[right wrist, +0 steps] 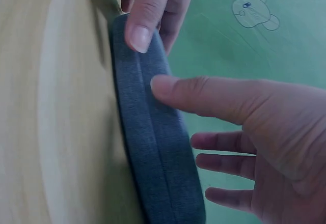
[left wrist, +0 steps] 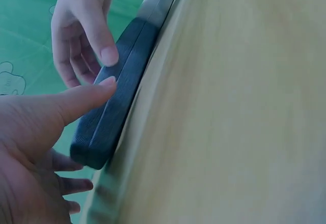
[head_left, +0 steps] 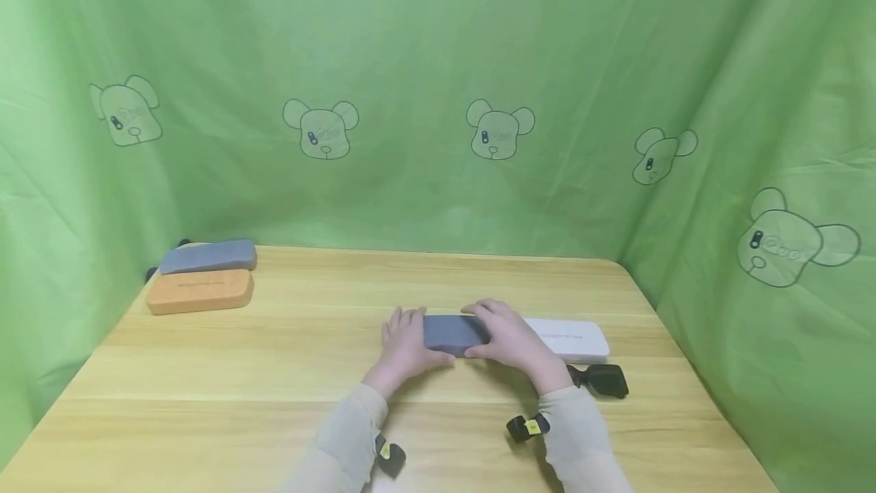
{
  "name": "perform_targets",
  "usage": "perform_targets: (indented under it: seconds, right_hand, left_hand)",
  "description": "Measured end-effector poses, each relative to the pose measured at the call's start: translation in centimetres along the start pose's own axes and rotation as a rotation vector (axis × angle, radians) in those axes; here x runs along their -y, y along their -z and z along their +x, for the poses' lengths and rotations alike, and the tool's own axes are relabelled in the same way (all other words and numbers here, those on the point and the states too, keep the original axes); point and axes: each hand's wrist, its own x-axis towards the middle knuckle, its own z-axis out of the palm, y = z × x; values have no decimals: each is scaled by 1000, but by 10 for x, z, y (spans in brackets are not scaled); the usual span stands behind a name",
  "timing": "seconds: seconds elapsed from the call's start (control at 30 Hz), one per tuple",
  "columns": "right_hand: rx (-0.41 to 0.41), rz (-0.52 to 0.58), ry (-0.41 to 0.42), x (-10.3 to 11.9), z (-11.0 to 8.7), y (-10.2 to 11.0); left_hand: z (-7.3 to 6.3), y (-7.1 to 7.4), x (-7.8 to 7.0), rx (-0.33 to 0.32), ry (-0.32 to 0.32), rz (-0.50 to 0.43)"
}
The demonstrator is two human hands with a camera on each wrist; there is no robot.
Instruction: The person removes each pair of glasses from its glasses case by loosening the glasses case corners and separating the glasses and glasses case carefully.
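A dark blue-grey glasses case (head_left: 453, 332) lies lengthwise in front of me, its seam side facing me. My left hand (head_left: 405, 347) holds its left end, thumb along the near side and fingers around the far side. Farther right on the same case, my right hand (head_left: 509, 337) has its thumb on the near side and its fingers behind. In the right wrist view both thumbs press near the seam of the case (right wrist: 153, 127). A white glasses case (head_left: 571, 337) extends out to the right from behind my right hand. Dark sunglasses (head_left: 607, 380) lie by my right wrist, partly hidden by it.
At the far left of the wooden table (head_left: 308, 303) lie an orange glasses case (head_left: 200, 294) and, behind it, a blue-grey case (head_left: 208, 256). Small black pieces show beside them at the table edge. A green curtain (head_left: 411, 36) surrounds the table's back and sides.
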Motion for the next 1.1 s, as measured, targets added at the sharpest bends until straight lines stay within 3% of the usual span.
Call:
perform_targets:
  seconds: [0.17,0.47,1.1]
  right_hand:
    - [15,-9,-27,0,1,-5]
    - [23,-26,-31,-5,3,-9]
    - [73,47,6,-12,4,-3]
  left_hand:
    - [0,-9,1,-25,37,-63]
    - [2,-18,2,-96,74,-71]
    - [1,-20,3,-162,89,-62]
